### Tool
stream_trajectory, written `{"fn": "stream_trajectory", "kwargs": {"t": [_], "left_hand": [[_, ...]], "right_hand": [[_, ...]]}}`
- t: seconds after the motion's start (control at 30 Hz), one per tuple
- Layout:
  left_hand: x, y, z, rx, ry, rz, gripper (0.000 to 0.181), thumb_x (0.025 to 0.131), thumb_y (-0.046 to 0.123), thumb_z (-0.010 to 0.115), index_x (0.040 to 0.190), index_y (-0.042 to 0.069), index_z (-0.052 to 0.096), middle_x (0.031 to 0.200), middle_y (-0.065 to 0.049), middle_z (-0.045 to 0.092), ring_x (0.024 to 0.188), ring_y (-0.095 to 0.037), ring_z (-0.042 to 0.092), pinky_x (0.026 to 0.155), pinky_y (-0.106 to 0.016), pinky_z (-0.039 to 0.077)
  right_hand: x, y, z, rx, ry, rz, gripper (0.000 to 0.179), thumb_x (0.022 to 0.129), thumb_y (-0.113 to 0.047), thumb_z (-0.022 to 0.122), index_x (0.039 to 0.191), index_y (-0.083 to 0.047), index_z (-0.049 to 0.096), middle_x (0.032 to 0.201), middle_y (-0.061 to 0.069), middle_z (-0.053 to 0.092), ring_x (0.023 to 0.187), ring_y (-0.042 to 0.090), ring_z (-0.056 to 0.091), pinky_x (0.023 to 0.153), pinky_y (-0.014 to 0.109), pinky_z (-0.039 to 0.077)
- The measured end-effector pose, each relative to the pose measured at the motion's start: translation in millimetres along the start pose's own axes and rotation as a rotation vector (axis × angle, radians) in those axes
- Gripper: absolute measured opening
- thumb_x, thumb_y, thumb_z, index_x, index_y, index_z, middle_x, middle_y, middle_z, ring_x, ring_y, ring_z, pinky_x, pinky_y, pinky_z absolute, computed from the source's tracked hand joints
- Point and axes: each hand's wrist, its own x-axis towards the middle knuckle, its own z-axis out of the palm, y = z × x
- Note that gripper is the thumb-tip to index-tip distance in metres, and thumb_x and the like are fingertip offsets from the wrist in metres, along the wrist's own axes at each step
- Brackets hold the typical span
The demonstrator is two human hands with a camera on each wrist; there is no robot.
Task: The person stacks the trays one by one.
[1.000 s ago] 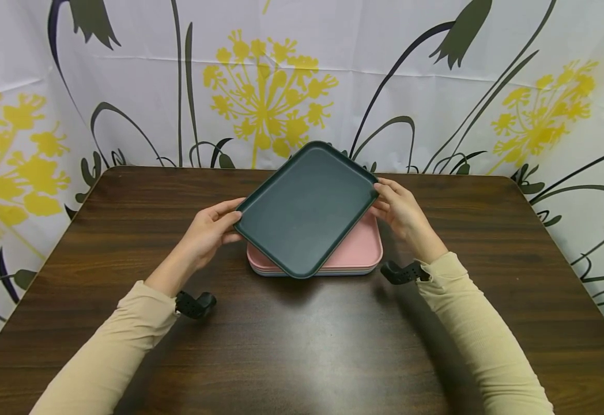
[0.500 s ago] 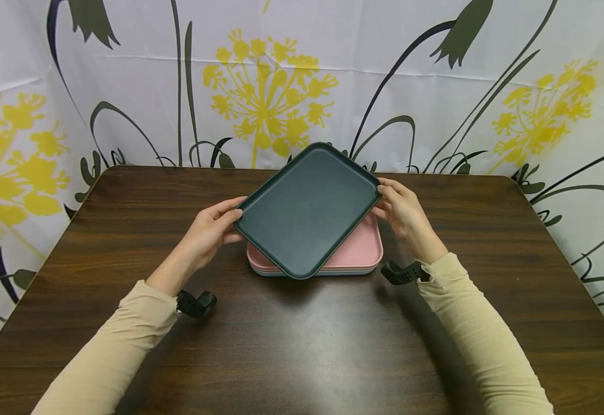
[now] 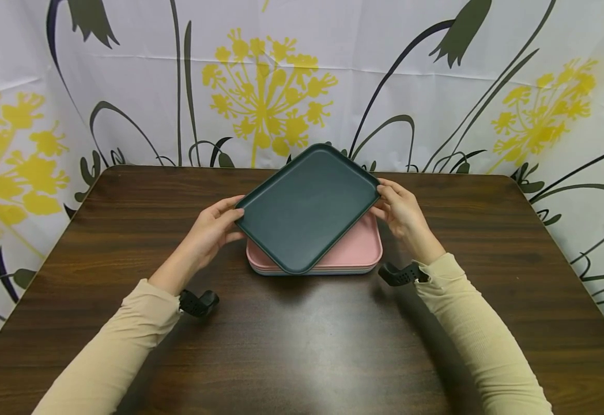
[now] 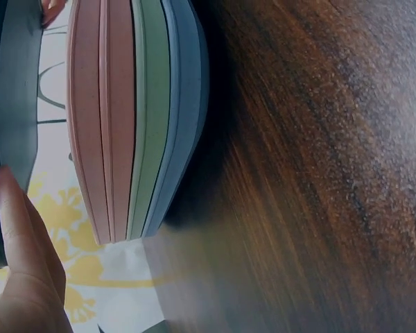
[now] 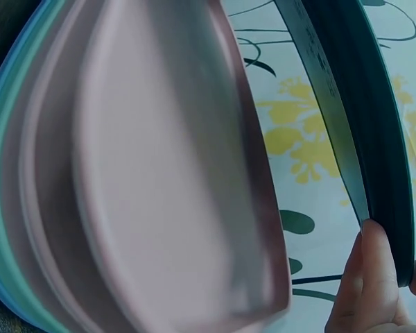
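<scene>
A dark green rectangular tray [image 3: 309, 207] is held up, turned askew, above a stack of trays. My left hand [image 3: 210, 230] pinches its left corner, thumb on the rim and fingers beneath. At the opposite right corner my right hand [image 3: 401, 213] pinches the rim the same way. Under it lies the pink tray [image 3: 356, 245] on top of the stack, partly covered from the head view. From the left wrist, a green tray [image 4: 151, 118] and a blue tray [image 4: 184, 118] show below the pink ones. A gap separates the dark tray from the stack in both wrist views.
The stack stands on a dark wood-grain table [image 3: 302, 346]. Behind the table's far edge hangs a white curtain [image 3: 374, 34] printed with yellow flowers and grey stems. Each wrist wears a black camera strap [image 3: 198, 303].
The dark green tray has shifted and tilted very slightly, its near corner a little higher in view. Both hands keep their grip, and the stack stays put.
</scene>
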Motion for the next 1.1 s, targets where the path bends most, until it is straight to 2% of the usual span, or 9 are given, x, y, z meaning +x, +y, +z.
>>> {"fn": "stream_trajectory", "kwargs": {"t": [0.3,0.6,0.77,0.9,1.1], "left_hand": [[-0.5,-2.3,-0.3,0.0,-0.012,-0.014,0.061,0.1,0.016,0.042,0.152,0.003,0.012,0.12,0.001,0.047,0.091,0.003,0.061,0.08,-0.015,0.055],[1.4,-8.8,3.6,-0.016,-0.065,-0.061,0.062,0.099,0.015,0.045,0.15,-0.001,0.013,0.101,0.006,0.058,0.086,-0.003,0.064,0.079,-0.019,0.057],[2.5,-10.2,7.5,0.01,-0.092,-0.081,0.06,0.1,0.017,0.045,0.148,-0.004,0.016,0.102,0.004,0.058,0.086,-0.004,0.065,0.081,-0.019,0.057],[3.7,-10.1,10.7,-0.011,-0.087,-0.075,0.06,0.1,0.017,0.045,0.148,-0.005,0.015,0.099,0.003,0.059,0.083,-0.005,0.066,0.079,-0.02,0.058],[5.5,-8.1,15.7,-0.043,-0.044,-0.052,0.062,0.099,0.015,0.048,0.147,-0.002,0.013,0.094,0.006,0.063,0.081,-0.004,0.067,0.075,-0.018,0.058]], "right_hand": [[-0.3,0.6,3.2,0.007,0.021,-0.034,0.028,0.099,-0.009,0.043,0.127,-0.007,0.046,0.083,-0.005,0.058,0.066,0.005,0.06,0.058,0.014,0.056],[0.9,0.3,2.7,0.055,0.072,-0.075,0.013,0.099,-0.009,0.045,0.109,-0.013,0.052,0.079,-0.004,0.059,0.061,0.006,0.059,0.057,0.015,0.056],[0.6,0.6,2.6,0.085,0.077,-0.086,0.012,0.099,-0.009,0.045,0.107,-0.013,0.053,0.078,-0.004,0.058,0.06,0.007,0.059,0.057,0.016,0.057],[0.2,1.0,2.2,0.094,0.075,-0.094,0.013,0.098,-0.008,0.045,0.107,-0.013,0.054,0.079,-0.003,0.058,0.061,0.008,0.06,0.057,0.016,0.057],[0.0,2.9,1.7,0.127,0.034,-0.098,0.012,0.099,-0.006,0.044,0.106,-0.012,0.052,0.082,-0.002,0.057,0.063,0.008,0.06,0.059,0.016,0.057]]}}
